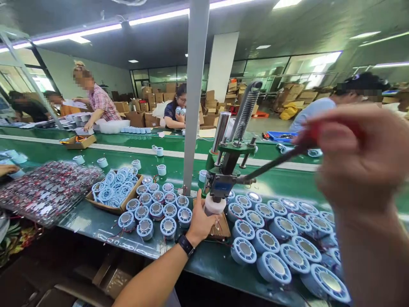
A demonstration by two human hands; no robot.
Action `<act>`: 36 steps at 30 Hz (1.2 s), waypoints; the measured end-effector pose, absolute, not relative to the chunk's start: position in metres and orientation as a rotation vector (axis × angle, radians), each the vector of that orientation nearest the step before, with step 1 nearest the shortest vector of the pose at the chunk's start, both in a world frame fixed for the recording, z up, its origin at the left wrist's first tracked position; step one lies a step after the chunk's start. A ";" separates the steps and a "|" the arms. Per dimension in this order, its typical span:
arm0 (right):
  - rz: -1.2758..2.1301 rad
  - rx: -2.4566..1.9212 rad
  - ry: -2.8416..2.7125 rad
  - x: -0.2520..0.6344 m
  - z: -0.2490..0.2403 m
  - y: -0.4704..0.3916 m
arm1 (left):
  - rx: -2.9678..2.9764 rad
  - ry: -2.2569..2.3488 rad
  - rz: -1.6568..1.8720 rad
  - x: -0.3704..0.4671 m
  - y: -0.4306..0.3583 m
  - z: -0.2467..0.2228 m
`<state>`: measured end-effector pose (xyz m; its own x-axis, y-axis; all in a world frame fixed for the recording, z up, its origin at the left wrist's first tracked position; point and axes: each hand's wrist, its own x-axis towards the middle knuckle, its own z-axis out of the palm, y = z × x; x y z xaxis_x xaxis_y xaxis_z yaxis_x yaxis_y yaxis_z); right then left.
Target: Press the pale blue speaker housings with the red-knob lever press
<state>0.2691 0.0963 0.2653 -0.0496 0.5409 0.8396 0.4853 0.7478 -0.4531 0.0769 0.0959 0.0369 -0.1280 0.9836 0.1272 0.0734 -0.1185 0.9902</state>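
Table (96, 230), dark green, runs across the view from 9 o'clock to 4 o'clock. Green conveyor (277, 177) lies just beyond it; people at work on its far side, one in a checked shirt (101, 103) at 10 o'clock.

Largest group on the table: blue-rimmed round units (275, 265), silver discs upward, packed in loose rows from 3 to 5 o'clock of centre. At 9 o'clock, a broad flat spread of small parts (47, 189), red, silver and dark. Hand press (225, 170) upright just right of centre, coil spring on top, long lever (271, 165) slanting up toward 2 o'clock.

Smaller cluster of the same units (156, 209), between 7 and 8 o'clock, thin red and dark wires trailing from some. Beside it, farther left, an open cardboard box (123, 207) heaped with light blue rings (110, 192).

Right hand (358, 153), blurred, closed round the red grip (316, 128) at the lever's outer end, 2 o'clock. Left hand (200, 221), dark band (185, 246) on its wrist, fingers and thumb narrowed about a pale round piece (215, 206) under the press ram, near 5 o'clock.
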 end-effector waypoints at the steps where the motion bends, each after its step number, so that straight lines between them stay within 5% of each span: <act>1: 0.019 -0.801 -1.646 0.257 0.293 0.121 | 1.291 1.314 1.378 0.078 0.092 0.041; 4: -0.041 -0.852 -1.644 0.235 0.339 0.173 | 1.315 1.378 1.404 0.075 0.065 0.051; 8: -0.272 -0.927 -1.756 0.233 0.316 0.158 | 1.474 1.495 1.302 0.056 0.007 0.041; 17: 0.173 -0.841 -2.063 0.172 0.033 0.019 | 2.082 1.909 1.193 0.011 -0.029 -0.042; 20: 0.292 -0.952 -2.275 0.154 -0.016 0.020 | 2.242 2.005 1.298 -0.005 -0.032 -0.042; 26: 0.532 -1.323 -2.492 0.115 0.026 0.039 | 2.354 2.060 1.171 -0.041 -0.024 -0.040; 36: 0.607 -1.457 -2.603 0.106 0.056 0.025 | 2.100 1.792 1.501 -0.037 -0.032 -0.063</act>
